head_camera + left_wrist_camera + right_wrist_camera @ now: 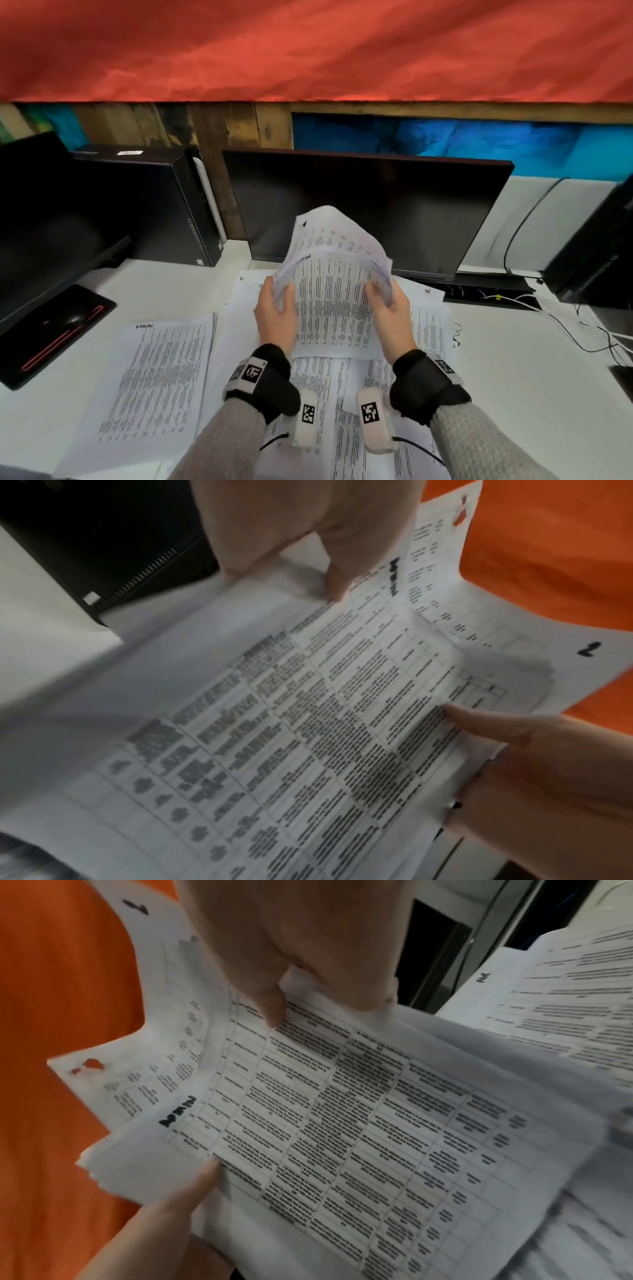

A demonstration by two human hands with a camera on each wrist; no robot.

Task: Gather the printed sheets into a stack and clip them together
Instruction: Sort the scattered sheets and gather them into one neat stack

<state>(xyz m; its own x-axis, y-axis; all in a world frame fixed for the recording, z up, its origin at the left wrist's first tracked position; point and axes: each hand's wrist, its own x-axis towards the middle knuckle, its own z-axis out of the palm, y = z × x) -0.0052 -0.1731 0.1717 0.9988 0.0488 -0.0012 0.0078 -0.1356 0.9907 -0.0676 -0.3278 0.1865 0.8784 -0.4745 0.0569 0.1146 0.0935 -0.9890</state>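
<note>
While the left hand (276, 317) and the right hand (390, 313) are each clamped on one side of the bent bundle of sheets (334, 274), thumbs on the front page, the bundle is held up in front of the dark monitor (428, 212). The grip should be loosened a little and the bottom edge tapped on the white desk (513, 377) until the edges line up. More printed sheets (154, 377) lie flat on the desk and should be added; no clip can be seen.
</note>
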